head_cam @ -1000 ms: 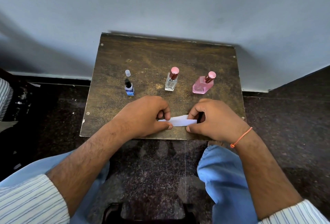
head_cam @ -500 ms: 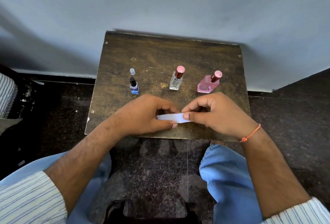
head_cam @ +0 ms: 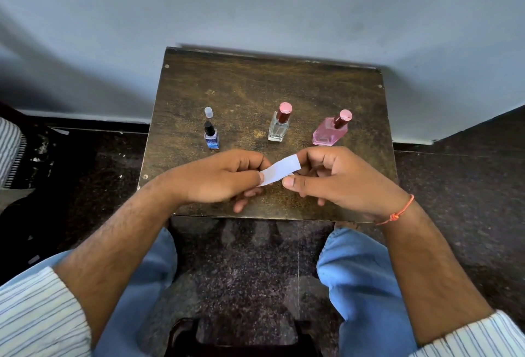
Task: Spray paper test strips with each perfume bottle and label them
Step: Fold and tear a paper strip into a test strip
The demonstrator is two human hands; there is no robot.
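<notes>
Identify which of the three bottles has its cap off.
The small blue bottle at the left: its black sprayer is bare, and a clear cap stands behind it. The clear bottle and the pink bottle keep pink-topped caps on.

No readable text, brand or number anywhere; paper strip (head_cam: 279, 170) between fingers blank; bottle markings too small to read

Soft daylight fills the scene evenly, with no harsh glare. The pale wall (head_cam: 255, 1) carries broad diffuse shadows at its left and a dark band just behind the counter (head_cam: 255, 83). The dark floor (head_cam: 454, 186) stays dim. Wide-angle distortion bends the wall's base and stretches the sleeves (head_cam: 37, 319) at the lower corners. Focus is fairly sharp at the centre.
</notes>
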